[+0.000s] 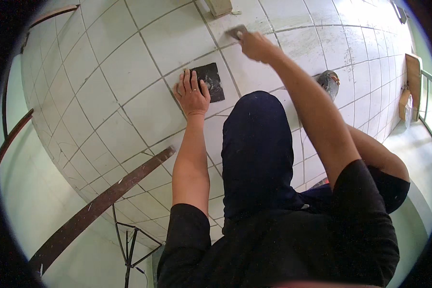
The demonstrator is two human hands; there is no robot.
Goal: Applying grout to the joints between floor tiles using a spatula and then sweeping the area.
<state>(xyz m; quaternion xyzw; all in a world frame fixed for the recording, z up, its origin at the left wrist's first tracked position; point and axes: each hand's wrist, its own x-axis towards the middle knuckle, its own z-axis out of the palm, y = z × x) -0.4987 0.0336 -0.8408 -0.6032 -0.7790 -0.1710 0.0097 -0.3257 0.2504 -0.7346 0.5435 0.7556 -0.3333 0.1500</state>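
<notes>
My left hand (193,94) lies flat with its fingers apart on the white tiled floor (129,91). Its thumb and index side meet the left edge of a flat black square piece (209,81), which has whitish smears on it. Farther off and to the right, my right hand (258,47) is closed around a small grey flat-bladed scraper (237,31). The blade is at or just over a tile with faint grey marks; I cannot tell whether it touches. My fingers hide the scraper's handle.
A pale block-like object (219,6) stands at the far edge. Grey smudges mark the tiles at far right. My sandalled foot (329,84) is right of my right forearm. A dark brown beam (105,201) crosses the lower left, near a black metal stand (129,245). A wooden board (413,81) stands far right.
</notes>
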